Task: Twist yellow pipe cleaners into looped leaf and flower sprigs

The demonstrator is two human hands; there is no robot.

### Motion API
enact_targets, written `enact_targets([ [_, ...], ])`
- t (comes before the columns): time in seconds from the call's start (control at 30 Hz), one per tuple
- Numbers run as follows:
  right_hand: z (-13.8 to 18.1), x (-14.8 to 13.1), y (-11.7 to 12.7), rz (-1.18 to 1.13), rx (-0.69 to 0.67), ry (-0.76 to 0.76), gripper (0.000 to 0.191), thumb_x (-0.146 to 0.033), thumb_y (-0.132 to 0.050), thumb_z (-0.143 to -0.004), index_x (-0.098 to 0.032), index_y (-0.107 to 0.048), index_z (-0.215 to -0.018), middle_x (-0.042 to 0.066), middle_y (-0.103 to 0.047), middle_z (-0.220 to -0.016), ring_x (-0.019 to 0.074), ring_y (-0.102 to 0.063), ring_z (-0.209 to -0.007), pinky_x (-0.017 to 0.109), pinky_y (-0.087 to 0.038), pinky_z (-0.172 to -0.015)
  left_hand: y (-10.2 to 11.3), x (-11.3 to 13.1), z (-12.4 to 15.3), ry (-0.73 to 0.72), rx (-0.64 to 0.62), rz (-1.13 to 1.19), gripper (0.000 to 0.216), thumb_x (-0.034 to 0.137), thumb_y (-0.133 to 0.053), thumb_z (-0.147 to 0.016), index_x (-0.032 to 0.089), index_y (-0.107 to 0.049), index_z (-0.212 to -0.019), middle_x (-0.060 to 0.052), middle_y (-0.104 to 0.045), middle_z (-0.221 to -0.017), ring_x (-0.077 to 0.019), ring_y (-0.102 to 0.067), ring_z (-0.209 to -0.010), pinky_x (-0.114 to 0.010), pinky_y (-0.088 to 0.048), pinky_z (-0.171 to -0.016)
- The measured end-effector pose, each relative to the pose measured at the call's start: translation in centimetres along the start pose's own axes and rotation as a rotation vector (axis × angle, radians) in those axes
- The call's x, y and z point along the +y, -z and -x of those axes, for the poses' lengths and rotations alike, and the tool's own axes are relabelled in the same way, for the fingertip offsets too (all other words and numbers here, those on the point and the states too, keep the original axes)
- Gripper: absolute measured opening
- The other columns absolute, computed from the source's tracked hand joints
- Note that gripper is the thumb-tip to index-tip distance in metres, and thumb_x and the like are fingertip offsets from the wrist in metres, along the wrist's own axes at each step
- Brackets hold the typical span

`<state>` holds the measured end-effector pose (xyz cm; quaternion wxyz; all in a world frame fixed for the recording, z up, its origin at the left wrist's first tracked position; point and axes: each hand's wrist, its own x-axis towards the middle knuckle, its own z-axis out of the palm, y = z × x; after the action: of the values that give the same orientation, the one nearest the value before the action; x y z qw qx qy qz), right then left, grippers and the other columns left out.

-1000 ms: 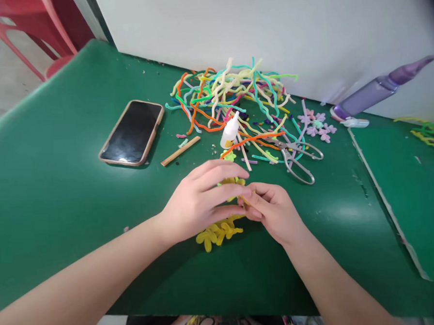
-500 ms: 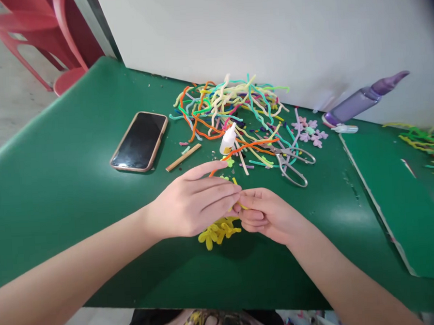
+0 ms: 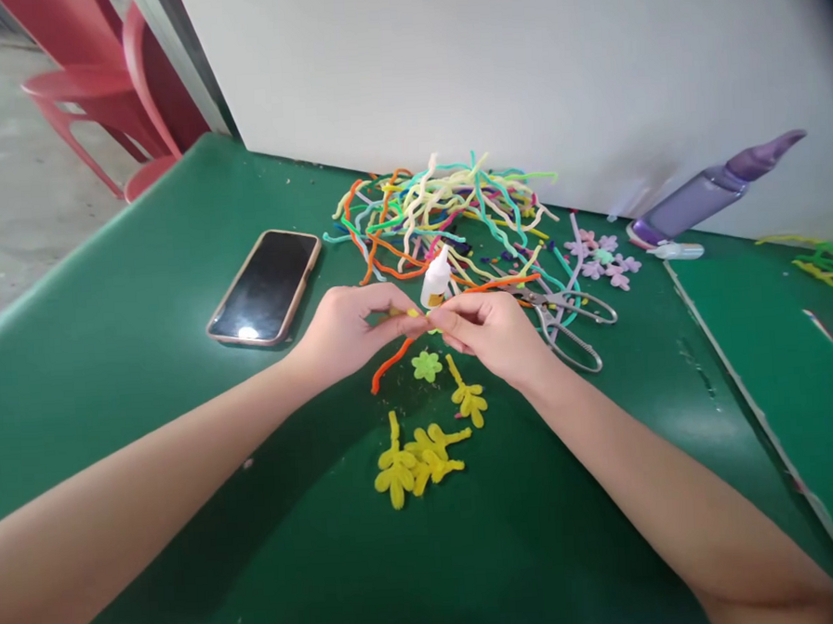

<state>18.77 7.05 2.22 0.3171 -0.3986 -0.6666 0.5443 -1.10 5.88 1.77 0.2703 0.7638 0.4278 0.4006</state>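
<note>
My left hand (image 3: pixel 354 329) is closed, its thumb and finger pinching a small yellow pipe cleaner piece (image 3: pixel 412 313). My right hand (image 3: pixel 487 332) is closed too, with its fingertips meeting the left ones at that piece; most of it is hidden by the fingers. Under the hands lies a light green pipe cleaner flower (image 3: pixel 427 366). Beside it, toward the right, is a yellow pipe cleaner sprig (image 3: pixel 470 402) with a stem. Several more yellow sprigs (image 3: pixel 395 476) lie grouped nearer to me. An orange pipe cleaner (image 3: pixel 391 364) runs beneath the hands.
Behind the hands stand a white glue bottle (image 3: pixel 435 278) and a tangled pile of pipe cleaners (image 3: pixel 445 203). Scissors (image 3: pixel 563 318) lie to the right, near pink-lilac flowers (image 3: pixel 605 258) and a purple bottle (image 3: pixel 697 204). A phone (image 3: pixel 265 284) lies left; a green board (image 3: pixel 761 368) lies right.
Both hands have moved up and away from the yellow sprigs. A yellow sprig and the light green flower now show uncovered on the table. The view has shifted slightly.
</note>
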Motion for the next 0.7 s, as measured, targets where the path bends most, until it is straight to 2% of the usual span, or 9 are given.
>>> enact_targets([
  [0.13,-0.1,0.9,0.4,0.378,0.113,0.301,0.024,-0.037,-0.059,-0.089,-0.017,-0.070,-0.082,-0.003,-0.058,-0.059,0.0080,-0.049,-0.052,0.023,-0.037,-0.053,-0.7,-0.3,0.0,0.184,-0.045,0.208,0.019,0.031,-0.065,-0.084,0.013,-0.065,-0.077,-0.003,-0.070,-0.068,-0.0120,-0.066,-0.060,-0.022,-0.052,-0.062],
  [0.2,-0.1,1.5,0.7,0.544,0.147,0.490,0.019,-0.031,-0.058,-0.091,-0.017,-0.070,-0.085,-0.001,-0.065,-0.066,0.0087,-0.056,-0.057,0.023,-0.042,-0.057,-1.1,-0.7,0.1,0.220,-0.066,0.286,0.020,0.032,-0.065,-0.084,0.013,-0.064,-0.078,-0.003,-0.070,-0.068,-0.0122,-0.067,-0.060,-0.023,-0.053,-0.062],
  [0.33,-0.1,2.4,1.4,0.900,0.190,0.970,0.012,-0.022,-0.062,-0.088,-0.012,-0.068,-0.090,0.004,-0.072,-0.075,0.0132,-0.064,-0.067,0.026,-0.050,-0.065,-1.5,-0.7,0.4,0.253,-0.096,0.413,0.018,0.029,-0.067,-0.083,0.013,-0.064,-0.078,-0.003,-0.071,-0.069,-0.0118,-0.067,-0.060,-0.022,-0.055,-0.061],
  [0.4,0.0,2.5,1.7,0.999,0.201,1.111,0.011,-0.019,-0.063,-0.087,-0.011,-0.067,-0.093,0.005,-0.072,-0.076,0.0142,-0.065,-0.067,0.027,-0.051,-0.064,-1.5,-0.6,0.4,0.278,-0.111,0.491,0.015,0.026,-0.068,-0.082,0.013,-0.063,-0.079,-0.002,-0.071,-0.067,-0.0107,-0.067,-0.058,-0.021,-0.055,-0.060],
  [0.47,0.2,2.5,1.7,1.018,0.220,1.149,0.011,-0.018,-0.064,-0.086,-0.011,-0.066,-0.095,0.005,-0.073,-0.076,0.0141,-0.066,-0.066,0.027,-0.052,-0.063,-1.6,-0.6,0.4,0.305,-0.125,0.585,0.013,0.023,-0.068,-0.082,0.013,-0.061,-0.081,-0.001,-0.070,-0.066,-0.0095,-0.066,-0.055,-0.019,-0.055,-0.057],
  [0.53,0.4,2.5,1.4,0.948,0.258,1.102,0.010,-0.019,-0.066,-0.086,-0.013,-0.066,-0.094,0.004,-0.074,-0.076,0.0128,-0.067,-0.066,0.025,-0.052,-0.063,-1.7,-0.7,0.4,0.316,-0.131,0.678,0.013,0.022,-0.068,-0.082,0.014,-0.058,-0.085,0.000,-0.070,-0.065,-0.0089,-0.064,-0.053,-0.019,-0.054,-0.054],
  [0.63,0.6,2.5,0.7,0.751,0.300,0.914,0.007,-0.022,-0.066,-0.085,-0.016,-0.068,-0.088,-0.001,-0.073,-0.071,0.0087,-0.065,-0.058,0.019,-0.051,-0.059,-1.6,-1.0,0.5,0.286,-0.134,0.691,0.020,0.022,-0.066,-0.084,0.017,-0.054,-0.098,0.001,-0.070,-0.066,-0.0094,-0.064,-0.052,-0.020,-0.054,-0.054],
  [0.7,0.7,2.7,0.3,0.608,0.289,0.734,0.008,-0.025,-0.065,-0.086,-0.018,-0.069,-0.084,-0.003,-0.070,-0.063,0.0068,-0.060,-0.051,0.018,-0.048,-0.053,-1.4,-1.3,0.7,0.229,-0.110,0.592,0.028,0.023,-0.063,-0.086,0.018,-0.050,-0.111,0.000,-0.070,-0.070,-0.0103,-0.065,-0.056,-0.022,-0.055,-0.058],
])
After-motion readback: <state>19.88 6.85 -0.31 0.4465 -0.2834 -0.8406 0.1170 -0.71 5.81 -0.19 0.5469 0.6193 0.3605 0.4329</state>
